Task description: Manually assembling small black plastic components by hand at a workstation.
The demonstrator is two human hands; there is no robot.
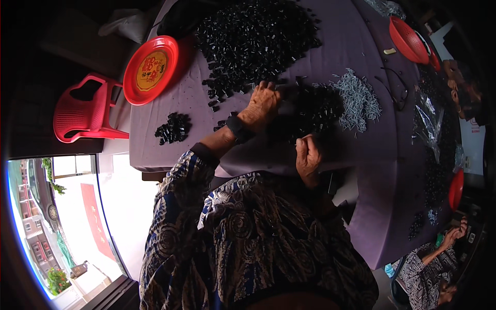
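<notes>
A round red tray (pixel 151 69) with a yellow centre sits at the far left of the purple tablecloth (pixel 361 155), hanging partly over the edge, and it looks bare of parts; a red mesh basket (pixel 408 39) stands tilted at the far right, its contents not visible from here. The left hand (pixel 262 105), with a dark watch (pixel 238 129) on its wrist, lies palm down with fingers spread and loosely curved at the near fringe of the large heap of small black plastic pieces (pixel 256 39), touching the loose ones there; whether it has pinched any is not clear. The right hand (pixel 308 153) is curled nearly closed close to the table's near edge, and what it holds, if anything, cannot be told (the spot is in shadow). Just beyond it lies a dark patch of black pieces (pixel 315 106), beside a pile of thin pale grey pins (pixel 357 101). A small separate cluster of black pieces (pixel 174 128) lies to the left, with bare cloth around it. Crumpled clear plastic bags (pixel 428 121) lie along the right side. A red plastic chair (pixel 82 108) stands off the left edge, and another person's hands (pixel 454 232) work at the lower right.
</notes>
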